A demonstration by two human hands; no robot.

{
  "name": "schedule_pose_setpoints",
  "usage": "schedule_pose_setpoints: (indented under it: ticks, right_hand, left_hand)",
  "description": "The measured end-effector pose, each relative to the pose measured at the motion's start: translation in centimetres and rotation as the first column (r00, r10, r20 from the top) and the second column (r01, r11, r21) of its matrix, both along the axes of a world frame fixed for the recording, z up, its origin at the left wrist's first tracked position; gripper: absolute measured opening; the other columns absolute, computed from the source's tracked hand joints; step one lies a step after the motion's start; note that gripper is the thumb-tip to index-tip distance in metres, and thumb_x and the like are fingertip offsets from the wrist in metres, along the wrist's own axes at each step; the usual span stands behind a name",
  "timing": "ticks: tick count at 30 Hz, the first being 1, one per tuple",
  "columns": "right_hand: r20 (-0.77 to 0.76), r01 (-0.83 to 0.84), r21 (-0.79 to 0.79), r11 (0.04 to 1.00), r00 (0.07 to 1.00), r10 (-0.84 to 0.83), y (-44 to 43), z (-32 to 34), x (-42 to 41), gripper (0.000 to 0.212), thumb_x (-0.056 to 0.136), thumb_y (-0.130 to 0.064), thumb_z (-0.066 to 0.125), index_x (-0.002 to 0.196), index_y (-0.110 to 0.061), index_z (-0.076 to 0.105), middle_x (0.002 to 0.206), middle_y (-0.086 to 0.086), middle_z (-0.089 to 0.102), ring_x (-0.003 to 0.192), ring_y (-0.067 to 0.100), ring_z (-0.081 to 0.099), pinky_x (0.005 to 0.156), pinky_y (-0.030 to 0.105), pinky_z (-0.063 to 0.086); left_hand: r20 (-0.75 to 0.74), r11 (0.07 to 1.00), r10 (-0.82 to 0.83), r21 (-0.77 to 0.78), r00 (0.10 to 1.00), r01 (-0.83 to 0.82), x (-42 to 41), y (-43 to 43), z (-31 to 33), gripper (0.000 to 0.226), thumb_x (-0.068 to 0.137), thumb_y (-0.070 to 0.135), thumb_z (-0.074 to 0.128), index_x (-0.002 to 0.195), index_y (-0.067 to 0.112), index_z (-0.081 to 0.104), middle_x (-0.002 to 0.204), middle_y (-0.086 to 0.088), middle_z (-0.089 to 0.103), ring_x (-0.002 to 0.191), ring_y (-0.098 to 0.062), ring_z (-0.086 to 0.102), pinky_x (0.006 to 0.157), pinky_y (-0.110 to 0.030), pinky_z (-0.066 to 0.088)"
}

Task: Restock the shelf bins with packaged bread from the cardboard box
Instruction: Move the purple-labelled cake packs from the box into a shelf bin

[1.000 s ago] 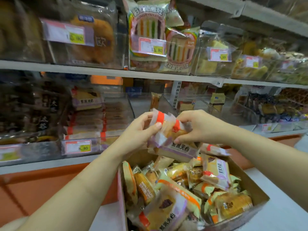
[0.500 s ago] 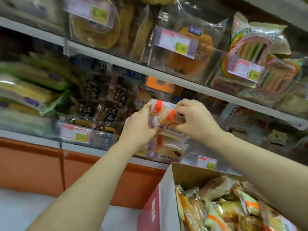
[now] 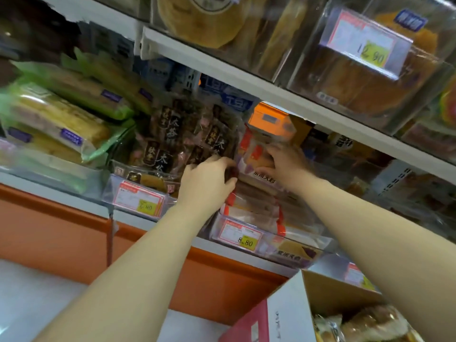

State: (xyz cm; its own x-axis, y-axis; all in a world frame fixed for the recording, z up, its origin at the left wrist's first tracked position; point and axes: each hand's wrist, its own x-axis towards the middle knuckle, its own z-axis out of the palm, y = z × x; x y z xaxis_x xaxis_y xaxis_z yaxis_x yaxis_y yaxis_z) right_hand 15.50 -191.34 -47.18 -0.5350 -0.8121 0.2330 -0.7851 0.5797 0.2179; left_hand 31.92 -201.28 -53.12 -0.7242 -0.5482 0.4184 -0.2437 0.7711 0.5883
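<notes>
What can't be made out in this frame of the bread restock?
All head view.
Left hand: its own back hides the grip; whether it pinches the bread packet is unclear.
Right hand: motion-blurred; fingers curl on the packet, contact points unclear.
Cardboard box: cut off by the bottom edge, so remaining stock is unknown.
Clear bin: its rear space is hidden by hands and stacked packets.

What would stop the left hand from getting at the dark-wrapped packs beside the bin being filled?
Probably nothing, so yes: the left hand is right beside the dark-wrapped packs, with nothing between them. It would first have to let go of the bread packet, which the right hand also grips.
</notes>
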Motion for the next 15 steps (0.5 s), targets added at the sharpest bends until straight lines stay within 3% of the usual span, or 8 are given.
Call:
schedule_pose_setpoints:
  ticks: [3,5,7,9,10,12,15]
  right_hand:
    - [-0.085,0.050,-0.036,0.998,0.995,-0.053,0.2,-0.8,-0.9,0.063,0.089,-0.051,0.053,0.143,-0.026,0.034,0.150,0.003,0.033,0.138,0.026,0.028,0.113,0.049,0.010]
    - [-0.103,0.112,-0.116,0.987,0.987,-0.124,1.1,-1.3,-0.6,0.069,0.088,-0.056,0.052,0.147,-0.031,0.026,0.154,0.002,0.024,0.140,0.028,0.022,0.113,0.057,0.005]
    - [0.059,0.201,-0.234,0.951,0.980,-0.192,2.1,-2.2,-0.1,0.082,0.083,-0.056,0.060,0.149,-0.037,0.016,0.158,0.002,0.010,0.143,0.031,0.013,0.115,0.056,0.013]
    - [0.297,0.299,-0.373,0.879,0.935,-0.192,2.9,-3.5,0.6,0.094,0.079,-0.043,0.073,0.150,-0.038,0.011,0.160,0.005,0.002,0.145,0.029,0.007,0.114,0.047,0.018]
    - [0.402,0.328,-0.429,0.842,0.904,-0.147,3.1,-4.3,0.5,0.097,0.078,-0.033,0.076,0.150,-0.036,0.011,0.159,0.006,0.006,0.145,0.028,0.010,0.112,0.042,0.023]
    - [0.495,0.305,-0.508,0.806,0.869,-0.017,3.0,-5.4,0.1,0.093,0.078,-0.017,0.076,0.148,-0.032,0.017,0.150,0.007,0.031,0.137,0.025,0.033,0.101,0.032,0.036]
    - [0.478,0.261,-0.521,0.813,0.878,0.024,1.8,-5.9,-0.5,0.083,0.082,-0.013,0.070,0.147,-0.034,0.024,0.136,-0.003,0.044,0.120,0.016,0.048,0.093,0.029,0.043]
  left_hand:
    - [-0.009,1.000,-0.004,-0.005,1.000,0.003,0.1,0.0,-0.2,0.033,0.093,0.037,0.054,0.125,0.030,0.056,0.125,0.005,0.058,0.115,-0.019,0.053,0.093,-0.034,0.035]
    - [-0.010,1.000,-0.004,-0.005,1.000,0.004,0.1,-0.1,-0.3,0.033,0.094,0.038,0.053,0.125,0.029,0.056,0.125,0.005,0.058,0.115,-0.019,0.053,0.093,-0.034,0.035]
    - [-0.012,1.000,-0.006,-0.002,1.000,0.006,0.0,0.0,-0.3,0.033,0.094,0.037,0.052,0.126,0.029,0.056,0.126,0.005,0.057,0.115,-0.018,0.053,0.093,-0.034,0.035]
    - [-0.009,1.000,-0.005,0.005,1.000,0.005,0.0,0.0,-0.3,0.033,0.095,0.037,0.052,0.126,0.029,0.056,0.127,0.005,0.057,0.116,-0.017,0.053,0.093,-0.034,0.034]
    - [-0.005,1.000,-0.002,0.006,1.000,0.002,0.0,0.0,-0.4,0.033,0.095,0.037,0.052,0.126,0.029,0.056,0.127,0.006,0.057,0.116,-0.017,0.053,0.093,-0.034,0.035]
    - [-0.002,1.000,0.005,0.004,1.000,-0.005,0.0,0.1,-0.3,0.033,0.094,0.037,0.052,0.126,0.029,0.056,0.126,0.006,0.057,0.116,-0.017,0.052,0.093,-0.034,0.035]
    - [-0.002,1.000,0.005,0.014,1.000,-0.005,0.0,0.2,-0.3,0.033,0.095,0.035,0.051,0.127,0.029,0.056,0.126,0.005,0.056,0.115,-0.018,0.053,0.093,-0.034,0.035]
